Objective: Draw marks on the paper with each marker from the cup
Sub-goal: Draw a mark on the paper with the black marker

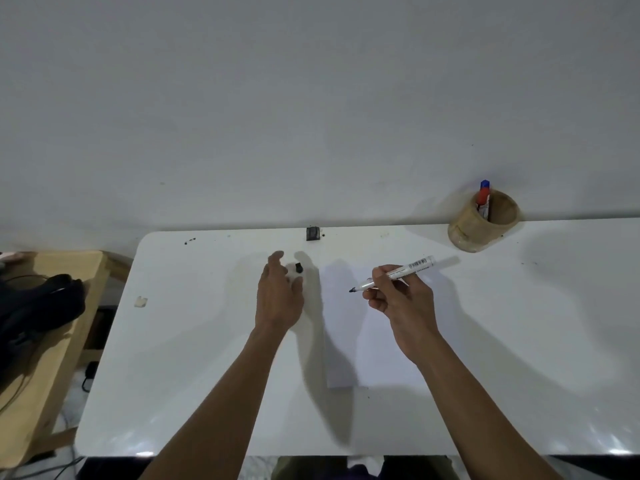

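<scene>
Uncapped white marker (398,274) pinched in right hand (401,299), tip above blank white paper sheet (377,341); left hand (278,296) spread beside small black cap (298,268); blue-capped marker (483,199) waiting in bamboo cup (479,225); next, probably: lower tip, stroke.

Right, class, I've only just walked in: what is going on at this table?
A person sits at a white table. Their right hand holds an uncapped black marker with its tip just above a blank sheet of paper. The left hand is open beside the black cap lying on the table. A wooden cup at the far right holds another marker. No marks show yet.
</scene>
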A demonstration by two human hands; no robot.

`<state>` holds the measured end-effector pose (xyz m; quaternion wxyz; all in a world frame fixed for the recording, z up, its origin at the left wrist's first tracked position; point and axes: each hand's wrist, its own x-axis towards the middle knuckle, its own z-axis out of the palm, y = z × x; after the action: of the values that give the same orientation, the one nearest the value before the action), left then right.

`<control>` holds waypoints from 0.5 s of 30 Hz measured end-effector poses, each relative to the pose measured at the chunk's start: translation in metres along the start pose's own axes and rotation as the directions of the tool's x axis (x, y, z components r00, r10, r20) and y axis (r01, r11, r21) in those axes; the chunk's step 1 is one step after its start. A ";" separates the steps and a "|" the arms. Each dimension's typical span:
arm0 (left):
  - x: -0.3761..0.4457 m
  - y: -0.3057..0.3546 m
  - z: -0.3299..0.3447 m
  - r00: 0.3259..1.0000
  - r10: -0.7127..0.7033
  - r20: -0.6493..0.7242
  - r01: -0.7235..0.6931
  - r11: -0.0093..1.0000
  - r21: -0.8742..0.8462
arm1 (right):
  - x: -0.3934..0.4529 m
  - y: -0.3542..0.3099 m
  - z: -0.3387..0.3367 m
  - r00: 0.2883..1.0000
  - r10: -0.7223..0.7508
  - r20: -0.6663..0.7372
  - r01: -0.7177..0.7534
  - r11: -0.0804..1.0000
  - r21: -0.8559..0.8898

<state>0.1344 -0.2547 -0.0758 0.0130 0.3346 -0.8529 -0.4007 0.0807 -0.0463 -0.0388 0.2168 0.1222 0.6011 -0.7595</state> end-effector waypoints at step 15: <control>-0.059 -0.024 0.033 0.936 0.330 0.127 -0.339 0.738 0.583 | 0.038 0.010 0.010 0.987 -0.097 0.126 0.122 0.969 -0.217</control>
<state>0.1842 -0.2091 -0.1005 -0.0277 0.1600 -0.9811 -0.1056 0.0533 -0.0649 -0.0617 0.2209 0.0200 0.6751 -0.7035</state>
